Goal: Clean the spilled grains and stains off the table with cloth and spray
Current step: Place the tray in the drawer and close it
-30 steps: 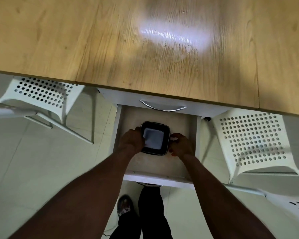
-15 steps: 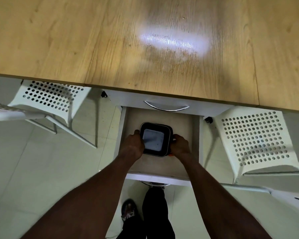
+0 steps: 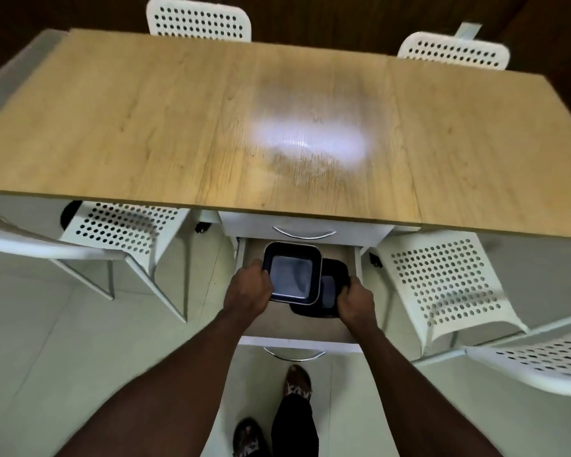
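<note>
A wooden table (image 3: 145, 127) fills the upper view, with a bright glare and a faint smear near its middle (image 3: 310, 143). Below its front edge an open white drawer (image 3: 297, 341) holds square black dishes. My left hand (image 3: 248, 291) grips the left rim of the upper black dish (image 3: 292, 272), lifted and shifted left. My right hand (image 3: 355, 301) grips the right edge of the lower black dish (image 3: 330, 288) still in the drawer. No cloth or spray bottle is in view.
White perforated chairs stand at the front left (image 3: 122, 225), the front right (image 3: 442, 278) and behind the table (image 3: 198, 21). A closed drawer with a metal handle (image 3: 304, 233) sits above the open one. My feet (image 3: 297, 380) stand on the pale tiled floor.
The view has pulled back, showing the whole table. The top dish has come up and left off the one beneath, with each hand now holding a separate dish.
</note>
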